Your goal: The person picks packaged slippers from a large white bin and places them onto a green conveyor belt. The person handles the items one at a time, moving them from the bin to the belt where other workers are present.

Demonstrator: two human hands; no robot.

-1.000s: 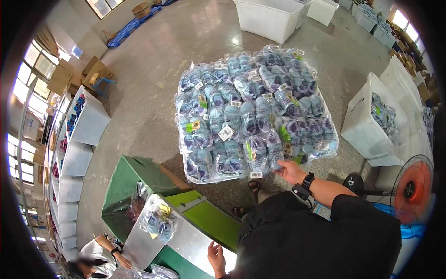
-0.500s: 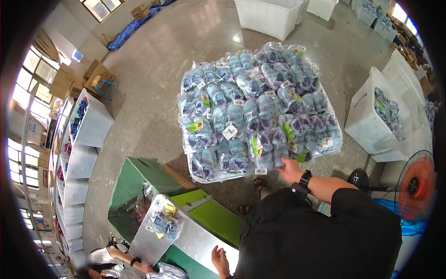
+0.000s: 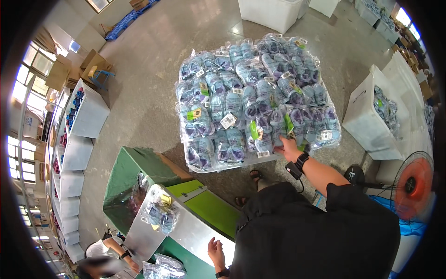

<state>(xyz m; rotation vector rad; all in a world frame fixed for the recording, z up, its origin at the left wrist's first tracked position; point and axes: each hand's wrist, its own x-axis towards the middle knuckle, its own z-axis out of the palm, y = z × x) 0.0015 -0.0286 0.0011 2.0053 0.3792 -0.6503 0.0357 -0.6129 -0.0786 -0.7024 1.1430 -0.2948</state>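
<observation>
Clear-bagged pairs of light blue and purple shoes (image 3: 233, 103) lie in rows, heaped over the top of a white bin (image 3: 260, 160) in front of me. At the near edge, my right hand (image 3: 289, 149) grips the lower end of one bagged pair of shoes (image 3: 263, 131) with thumb and fingers; part of the grip is hidden. Lower down, my left hand (image 3: 216, 253) hangs over the metal worktop (image 3: 197, 228), fingers loosely apart and nothing in them. Another bagged pair (image 3: 160, 215) rests on that worktop.
A green box (image 3: 125, 186) stands left of the worktop. At lower left a co-worker's arm (image 3: 121, 251) is near more bagged items (image 3: 165, 266). White bins (image 3: 374, 116) stand right, left and far. An orange fan (image 3: 411, 186) is close on my right.
My right hand has moved forward along the bin's near edge, and the bagged pair there has shifted slightly away from me. My view has tilted a little. The co-worker has shifted.
</observation>
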